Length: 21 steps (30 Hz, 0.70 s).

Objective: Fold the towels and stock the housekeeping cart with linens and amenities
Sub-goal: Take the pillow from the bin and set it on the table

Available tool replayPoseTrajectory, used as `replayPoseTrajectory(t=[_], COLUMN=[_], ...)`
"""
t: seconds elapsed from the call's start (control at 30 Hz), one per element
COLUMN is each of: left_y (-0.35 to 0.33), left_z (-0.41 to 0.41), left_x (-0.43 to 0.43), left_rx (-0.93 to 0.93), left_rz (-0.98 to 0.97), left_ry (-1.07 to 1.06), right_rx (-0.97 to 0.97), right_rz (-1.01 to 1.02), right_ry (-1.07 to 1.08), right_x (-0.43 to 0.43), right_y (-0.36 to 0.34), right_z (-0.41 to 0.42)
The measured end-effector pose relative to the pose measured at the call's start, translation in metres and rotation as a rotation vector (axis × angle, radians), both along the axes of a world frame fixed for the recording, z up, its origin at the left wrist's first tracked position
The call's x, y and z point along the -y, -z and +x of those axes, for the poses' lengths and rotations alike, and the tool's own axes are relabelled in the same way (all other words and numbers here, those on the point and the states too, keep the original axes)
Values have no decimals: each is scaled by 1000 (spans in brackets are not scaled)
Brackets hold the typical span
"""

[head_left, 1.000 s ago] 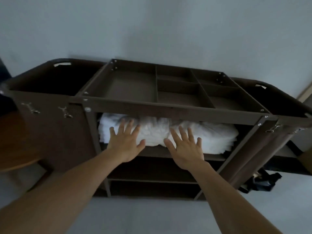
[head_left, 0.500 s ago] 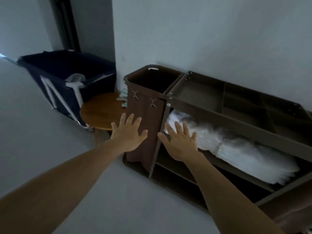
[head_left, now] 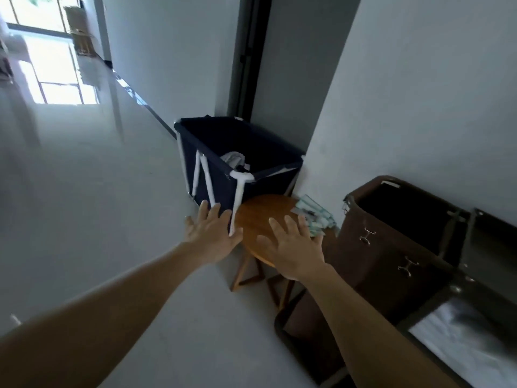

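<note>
Head view: a navy bin [head_left: 263,189] stands in the corner, a round wooden counter [head_left: 260,217] just before it with packets [head_left: 314,217] at its wall edge. The cart [head_left: 372,264] is right, towels [head_left: 447,343] on its shelf. Left hand [head_left: 212,233] and right hand [head_left: 293,247] reach forward, fingers spread, holding nothing.

Both arms stretch forward, fingers spread, holding nothing; the left hand [head_left: 212,233] shows before the navy hamper [head_left: 212,152], the right hand [head_left: 293,247] before the round wooden tabletop [head_left: 260,217]; pale packets [head_left: 316,217] lie at its far edge; the brown cart [head_left: 391,247] stands at the right, white towels [head_left: 453,343] on its shelf.
</note>
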State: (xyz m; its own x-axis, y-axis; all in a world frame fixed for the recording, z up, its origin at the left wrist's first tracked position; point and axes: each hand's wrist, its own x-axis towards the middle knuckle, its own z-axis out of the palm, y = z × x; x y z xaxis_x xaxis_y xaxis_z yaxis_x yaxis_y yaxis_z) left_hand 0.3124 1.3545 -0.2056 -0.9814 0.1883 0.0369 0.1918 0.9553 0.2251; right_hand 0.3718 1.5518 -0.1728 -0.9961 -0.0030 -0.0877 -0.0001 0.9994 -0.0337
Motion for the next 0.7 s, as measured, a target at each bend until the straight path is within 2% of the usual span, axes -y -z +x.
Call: replayPoseTrajectory(t=[0.23,0.47,0.7], left_y=[-24,-12,-16], left_z=[-117,-237,-386], left_x=[79,96,95], left_rx=[-30,-35,-79], left_rz=[-35,-40,-110], left_ry=[-19,-25,-76], right_rx=[-32,-15,-39], right_rz=[-1,-27,-47], right_ry=[-45,-69,-92], right_x=[78,93,86], right_y=[1,18,20], right_z=[-142,-264,-423])
